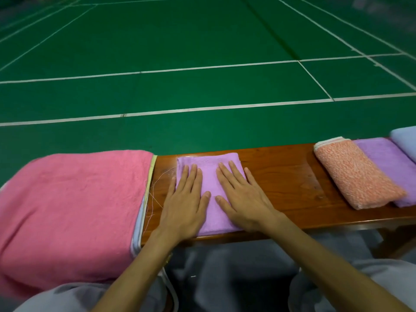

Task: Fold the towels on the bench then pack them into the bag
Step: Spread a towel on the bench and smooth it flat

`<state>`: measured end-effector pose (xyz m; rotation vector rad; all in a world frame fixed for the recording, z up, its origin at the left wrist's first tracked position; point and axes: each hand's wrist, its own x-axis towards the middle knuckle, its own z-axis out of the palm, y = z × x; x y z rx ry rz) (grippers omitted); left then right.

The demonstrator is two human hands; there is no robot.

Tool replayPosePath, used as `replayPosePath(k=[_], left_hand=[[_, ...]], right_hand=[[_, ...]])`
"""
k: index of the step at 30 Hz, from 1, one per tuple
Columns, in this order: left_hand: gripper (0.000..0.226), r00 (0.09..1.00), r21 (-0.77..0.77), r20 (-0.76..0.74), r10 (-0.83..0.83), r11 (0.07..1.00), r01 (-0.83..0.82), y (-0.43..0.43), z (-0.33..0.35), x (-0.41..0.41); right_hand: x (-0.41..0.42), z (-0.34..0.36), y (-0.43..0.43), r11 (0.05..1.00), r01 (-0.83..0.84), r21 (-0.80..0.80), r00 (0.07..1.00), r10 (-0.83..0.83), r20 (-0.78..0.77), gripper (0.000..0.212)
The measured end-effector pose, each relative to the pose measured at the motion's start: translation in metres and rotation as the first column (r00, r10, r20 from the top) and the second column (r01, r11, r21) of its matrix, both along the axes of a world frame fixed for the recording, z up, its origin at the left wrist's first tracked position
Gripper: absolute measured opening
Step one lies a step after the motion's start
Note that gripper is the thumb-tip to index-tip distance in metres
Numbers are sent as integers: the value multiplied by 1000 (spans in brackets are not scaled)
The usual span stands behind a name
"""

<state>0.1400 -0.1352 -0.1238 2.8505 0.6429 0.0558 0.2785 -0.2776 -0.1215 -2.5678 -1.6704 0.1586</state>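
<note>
Lying at the far left, a pink towel (72,199) drapes unfolded over the end of the bench (281,181), with pale edges of other cloths showing beneath it; it looks like the stack waiting to be folded. Loose threads (155,194) trail from its right edge onto the wood. Just right of it, at the bench's middle, the lilac towel (209,163) sits folded into a narrow rectangle running near to far. The left hand (184,206) presses flat on its left half, fingers straight and close together, thumb spread toward the other hand. The right hand (243,199) presses on the right half likewise, fingers straight and slightly fanned, the little finger reaching past the towel's edge onto wood. Both palms seem placed to flatten the fold so it holds. Well apart to the right, an orange towel (355,174), a purple towel (387,158) and a blue towel (405,140) lie folded side by side, touching, probably parked for packing. No bag is in view. Green court floor (180,86) stretches beyond.
</note>
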Motion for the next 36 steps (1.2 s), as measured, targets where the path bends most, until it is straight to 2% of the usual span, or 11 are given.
replayPosePath(k=[11, 14, 17, 19, 23, 25, 28, 30, 33, 36], left_hand=[[81, 999, -60, 18, 37, 998, -36, 5, -2, 0], [82, 998, -142, 38, 50, 989, -45, 5, 2, 1], [75, 994, -220, 101, 32, 975, -9, 6, 9, -3], [70, 985, -135, 164, -55, 988, 78, 4, 11, -11], [62, 954, -76, 174, -245, 962, 261, -6, 5, -31], [68, 942, -45, 156, -297, 951, 307, -8, 0, -40], [94, 929, 17, 152, -338, 941, 339, -4, -3, -50], [105, 920, 36, 132, -369, 929, 367, -1, -5, -53], [104, 912, 20, 171, -374, 926, 376, 2, -6, -57], [90, 918, -81, 230, -324, 933, 350, 6, 1, -64]], right_hand=[[21, -2, -13, 993, 119, -7, 990, -119, -75, 73], [29, -3, -18, 990, 134, 38, 986, -130, -100, 78], [33, 2, -23, 988, 66, 139, 992, -50, -120, 79], [26, 8, -26, 981, -18, 191, 989, 45, -140, 80], [2, 8, -37, 976, -178, 126, 973, 193, -125, 90], [-5, 5, -44, 970, -217, 107, 970, 227, -91, 101], [-4, 1, -54, 961, -244, 130, 967, 251, -43, 116], [-3, -4, -58, 957, -250, 144, 966, 256, -24, 119], [-2, -8, -64, 926, -276, 256, 954, 296, -44, 108], [1, -2, -71, 886, -318, 339, 938, 345, -22, 86]])
